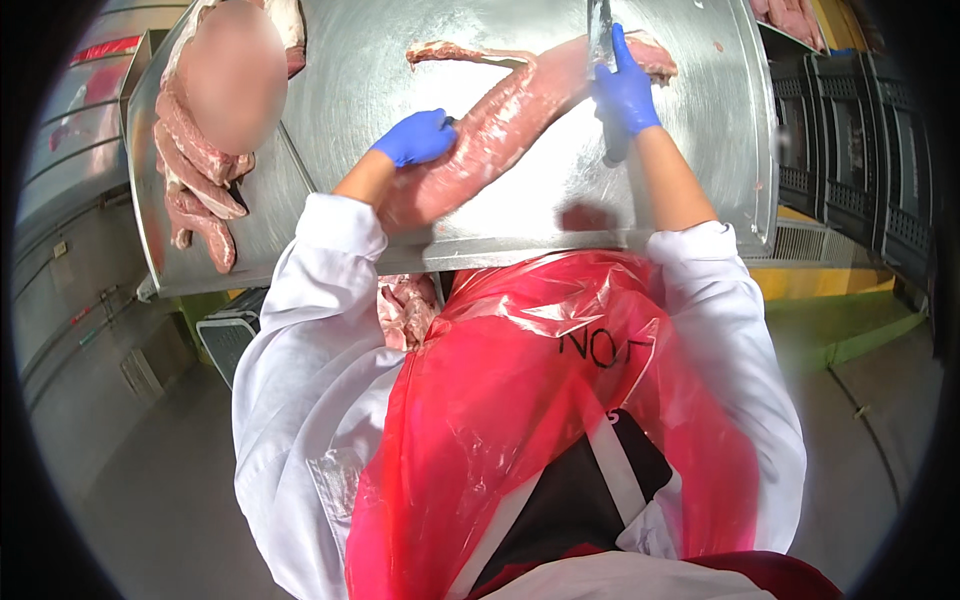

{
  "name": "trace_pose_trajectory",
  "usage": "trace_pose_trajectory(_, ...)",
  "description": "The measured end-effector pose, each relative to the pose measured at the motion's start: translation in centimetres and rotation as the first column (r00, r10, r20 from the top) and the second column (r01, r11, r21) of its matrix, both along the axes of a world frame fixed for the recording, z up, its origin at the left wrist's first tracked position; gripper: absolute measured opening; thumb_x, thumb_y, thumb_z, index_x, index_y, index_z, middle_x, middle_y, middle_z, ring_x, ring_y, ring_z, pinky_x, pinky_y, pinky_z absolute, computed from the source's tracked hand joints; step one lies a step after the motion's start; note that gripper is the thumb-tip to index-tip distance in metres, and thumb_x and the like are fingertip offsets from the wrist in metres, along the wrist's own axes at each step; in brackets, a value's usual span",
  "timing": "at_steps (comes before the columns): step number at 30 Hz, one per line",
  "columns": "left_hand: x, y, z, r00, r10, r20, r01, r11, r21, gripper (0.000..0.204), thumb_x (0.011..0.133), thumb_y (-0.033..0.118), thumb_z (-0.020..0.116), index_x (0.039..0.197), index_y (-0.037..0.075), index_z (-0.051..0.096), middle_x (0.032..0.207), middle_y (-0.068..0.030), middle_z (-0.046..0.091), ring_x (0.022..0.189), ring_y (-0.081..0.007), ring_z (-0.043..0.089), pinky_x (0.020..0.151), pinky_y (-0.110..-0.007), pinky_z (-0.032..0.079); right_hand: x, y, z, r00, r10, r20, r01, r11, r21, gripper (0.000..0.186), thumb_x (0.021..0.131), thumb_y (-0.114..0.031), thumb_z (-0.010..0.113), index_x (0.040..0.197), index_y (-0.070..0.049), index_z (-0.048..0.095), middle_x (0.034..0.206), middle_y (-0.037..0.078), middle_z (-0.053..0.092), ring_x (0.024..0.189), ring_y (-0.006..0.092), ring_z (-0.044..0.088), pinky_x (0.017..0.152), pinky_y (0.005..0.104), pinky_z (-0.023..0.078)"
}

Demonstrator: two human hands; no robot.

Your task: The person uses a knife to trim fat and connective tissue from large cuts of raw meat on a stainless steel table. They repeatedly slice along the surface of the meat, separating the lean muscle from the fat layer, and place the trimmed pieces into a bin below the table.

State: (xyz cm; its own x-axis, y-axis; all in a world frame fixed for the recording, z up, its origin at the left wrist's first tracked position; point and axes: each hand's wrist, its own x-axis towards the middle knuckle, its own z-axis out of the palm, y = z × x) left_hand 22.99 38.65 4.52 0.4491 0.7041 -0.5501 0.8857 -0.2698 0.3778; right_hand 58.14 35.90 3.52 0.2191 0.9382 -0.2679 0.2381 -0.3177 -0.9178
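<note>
A long, pale pink pork loin (500, 130) lies slantwise across the metal table, its near end toward my left forearm. At its left edge, my gloved left hand (418, 138) is closed with its curled fingers against the meat; the fingertips are partly hidden. Over by the loin's far right end, my gloved right hand (628, 92) grips a knife (600, 35). Its blade points away from me across the meat, and my index finger stretches alongside it. A thin strip of meat (470, 52) juts left from the loin.
Several meat strips (195, 165) are piled on the left of the steel table (350, 60), partly blurred. Stacked black crates (850, 150) stand to the right. More meat (405, 305) sits below the table's front edge, beside my red apron (540, 400).
</note>
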Motion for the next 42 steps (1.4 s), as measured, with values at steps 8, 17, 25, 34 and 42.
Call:
trace_pose_trajectory(8,12.1,8.9,0.0,0.957,-0.139,0.254,0.082,0.972,0.222,0.041,0.089,0.024,0.064,0.124,0.006,0.053,0.106,-0.0246,0.069,0.101,-0.0417,0.067,0.089,-0.049,0.052,0.4,2.7,3.0,0.963,0.158,-0.218,-0.156,0.987,0.026,0.075,0.095,-0.011,0.059,0.162,-0.024,0.028,0.077,0.008,0.065,0.059,0.012,0.06,0.052,0.0291,0.052)
trace_pose_trajectory(17,14.7,9.3,6.5,0.921,-0.353,-0.162,0.388,0.806,0.446,0.024,0.086,0.02,0.064,0.106,0.006,0.061,0.089,-0.0192,0.071,0.081,-0.0357,0.07,0.074,-0.045,0.055,2.2,-3.4,6.4,0.743,0.547,-0.386,-0.654,0.716,-0.245,0.073,0.095,-0.013,0.053,0.163,-0.02,0.025,0.074,0.006,0.062,0.054,0.0117,0.055,0.053,0.0289,0.051)
trace_pose_trajectory(25,16.2,8.5,12.3,0.903,-0.354,-0.244,0.426,0.81,0.403,0.02,0.084,0.018,0.059,0.1,0.006,0.06,0.079,-0.0201,0.07,0.075,-0.0395,0.07,0.067,-0.05,0.054,1.1,-2.5,4.9,0.709,0.586,-0.394,-0.689,0.694,-0.209,0.073,0.097,-0.012,0.051,0.163,-0.029,0.023,0.068,0.003,0.057,0.051,0.0103,0.053,0.049,0.0271,0.05)
trace_pose_trajectory(34,13.2,7.9,15.3,0.964,-0.176,-0.201,0.257,0.809,0.528,0.016,0.087,0.017,0.054,0.099,0.008,0.06,0.081,-0.0213,0.068,0.078,-0.0435,0.067,0.07,-0.052,0.052,0.3,-3.5,5.8,0.599,0.782,-0.176,-0.801,0.577,-0.161,0.068,0.099,-0.016,0.045,0.162,-0.032,0.025,0.068,0.008,0.059,0.052,0.0155,0.057,0.052,0.0331,0.054)
trace_pose_trajectory(42,8.9,5.2,18.2,0.99,-0.134,0.039,0.084,0.795,0.601,0.017,0.087,0.016,0.057,0.099,0.004,0.059,0.086,-0.0235,0.066,0.087,-0.046,0.065,0.077,-0.051,0.052,-0.2,-4.3,6.6,0.534,0.78,-0.325,-0.845,0.51,-0.163,0.071,0.099,-0.014,0.046,0.163,-0.031,0.021,0.071,0.007,0.059,0.053,0.0133,0.054,0.054,0.0314,0.054)
